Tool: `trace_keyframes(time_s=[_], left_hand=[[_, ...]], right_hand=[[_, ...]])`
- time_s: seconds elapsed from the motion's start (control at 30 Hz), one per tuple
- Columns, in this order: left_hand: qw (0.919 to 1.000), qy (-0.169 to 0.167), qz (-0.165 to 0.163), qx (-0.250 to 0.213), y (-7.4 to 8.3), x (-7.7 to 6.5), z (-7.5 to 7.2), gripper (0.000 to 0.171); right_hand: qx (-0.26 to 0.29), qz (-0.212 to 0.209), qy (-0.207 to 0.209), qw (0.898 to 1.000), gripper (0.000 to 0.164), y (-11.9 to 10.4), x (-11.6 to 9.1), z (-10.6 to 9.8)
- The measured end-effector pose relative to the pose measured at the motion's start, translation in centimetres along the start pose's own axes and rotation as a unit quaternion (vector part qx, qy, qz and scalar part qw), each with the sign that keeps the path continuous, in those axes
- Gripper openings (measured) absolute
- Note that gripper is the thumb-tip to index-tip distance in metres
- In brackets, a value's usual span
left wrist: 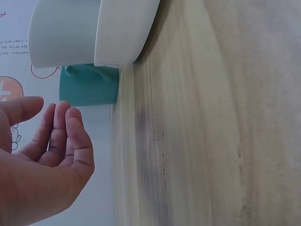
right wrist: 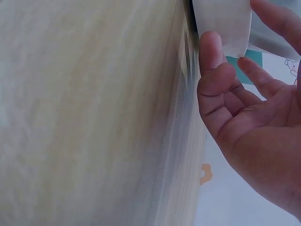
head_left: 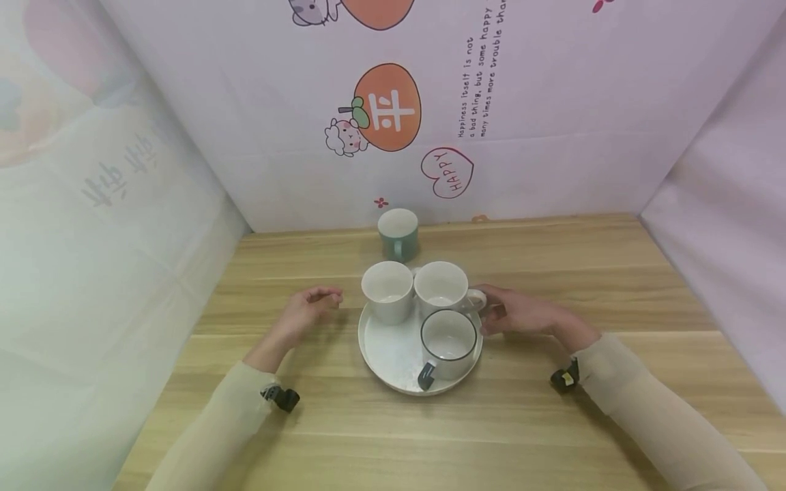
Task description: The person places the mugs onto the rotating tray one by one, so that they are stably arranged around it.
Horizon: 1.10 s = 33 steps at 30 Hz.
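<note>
A round white tray (head_left: 393,361) bears two plain white mugs, the left mug (head_left: 391,312) and the right mug (head_left: 437,300), plus a white mug with a dark rim (head_left: 453,367) and dark-tipped handle at its front right. To the tray's left, my left hand (head_left: 310,310) hovers apart from it, fingers loosely bent and holding nothing. My right hand (head_left: 518,310) is at the tray's right edge, beside the right mug's handle. In the right wrist view its loosely bent fingers (right wrist: 210,52) lie close to the tray's wall (right wrist: 225,28); whether they touch it is unclear.
Behind the tray, near the back wall, stands a teal mug (head_left: 400,247) with a pale inside. A wood-grain table (head_left: 368,443) lies beneath everything. Printed white cloth (head_left: 276,136) covers the walls at the back and both sides.
</note>
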State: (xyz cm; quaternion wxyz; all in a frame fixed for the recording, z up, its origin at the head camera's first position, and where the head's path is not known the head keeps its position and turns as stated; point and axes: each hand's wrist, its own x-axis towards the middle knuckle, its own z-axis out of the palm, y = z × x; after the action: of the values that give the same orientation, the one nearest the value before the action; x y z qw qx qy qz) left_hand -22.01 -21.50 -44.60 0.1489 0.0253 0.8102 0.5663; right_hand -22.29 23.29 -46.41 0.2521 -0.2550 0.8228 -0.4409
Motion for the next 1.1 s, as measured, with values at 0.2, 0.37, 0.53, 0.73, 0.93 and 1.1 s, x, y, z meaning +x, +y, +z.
trace_keyframes(time_s=[0.2,0.37,0.53,0.73,0.93,1.1], left_hand=[[0.9999,0.01,-0.009,-0.008,0.2,1.0,0.0,0.045],[0.9998,0.015,-0.003,-0.008,0.4,2.1,0.1,0.045],[0.9997,0.021,0.008,-0.012,0.7,3.3,0.3,0.047],[0.9996,0.027,0.012,-0.004,1.2,4.4,0.6,0.046],[0.9996,0.024,0.011,-0.014,1.6,5.4,0.9,0.045],[0.9994,0.017,0.01,-0.028,1.9,6.2,1.2,0.044]], right_hand=[[-0.006,0.009,0.005,1.0,0.077,0.2,0.0,0.2],[-0.002,0.004,0.005,1.0,0.077,0.5,-0.1,0.1],[-0.002,-0.005,0.005,1.0,0.077,0.5,-0.1,0.1],[-0.002,0.0,0.005,1.0,0.077,0.4,-0.1,0.1],[-0.001,0.007,0.008,1.0,0.077,0.4,-0.1,0.2],[-0.002,0.004,0.009,1.0,0.077,0.3,0.0,0.2]])
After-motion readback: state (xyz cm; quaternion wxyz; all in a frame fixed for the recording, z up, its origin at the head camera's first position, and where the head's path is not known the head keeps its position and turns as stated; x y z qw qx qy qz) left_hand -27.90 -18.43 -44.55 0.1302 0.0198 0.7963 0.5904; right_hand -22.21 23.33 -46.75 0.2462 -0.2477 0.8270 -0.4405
